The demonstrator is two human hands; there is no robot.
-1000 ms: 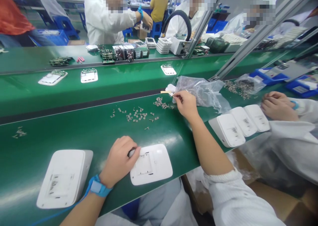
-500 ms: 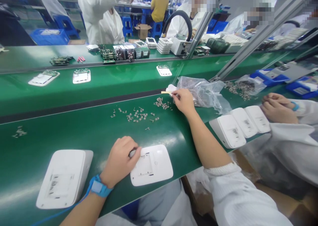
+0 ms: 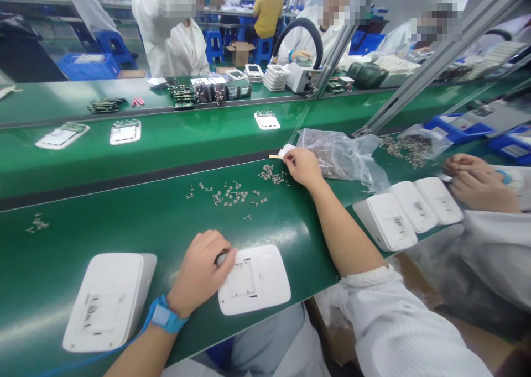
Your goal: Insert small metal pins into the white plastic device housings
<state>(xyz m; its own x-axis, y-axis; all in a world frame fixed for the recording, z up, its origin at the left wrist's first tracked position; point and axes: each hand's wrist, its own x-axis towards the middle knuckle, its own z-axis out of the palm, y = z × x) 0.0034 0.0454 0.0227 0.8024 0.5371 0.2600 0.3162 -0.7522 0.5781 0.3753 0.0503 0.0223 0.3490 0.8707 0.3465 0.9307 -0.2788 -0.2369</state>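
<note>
Green table (image 3: 124, 222): I record a white housing (image 3: 112, 280) with dark pieces (image 3: 89, 310) in its bay (image 3: 108, 315), a cover (image 3: 270, 291) in my left grip (image 3: 204, 271), its recess (image 3: 243, 280) apparently unfilled, loose metal parts (image 3: 271, 174) beyond, and beside them my right grip (image 3: 305, 167) narrow, contents unclear.

The white plastic case (image 3: 258, 282) lies flat near the close edge of the green table (image 3: 166, 216), turned slightly askew, its rounded far left corner covered from sight; the upward face shows a shallow square recess with dark slots, a ring of tiny holes beside it and one hole near the close left corner. By the table's far edge lies a short, thin yellow stick (image 3: 274, 156), roughly level, with a small, rumpled-looking white piece (image 3: 286, 149) just beside it.
</note>
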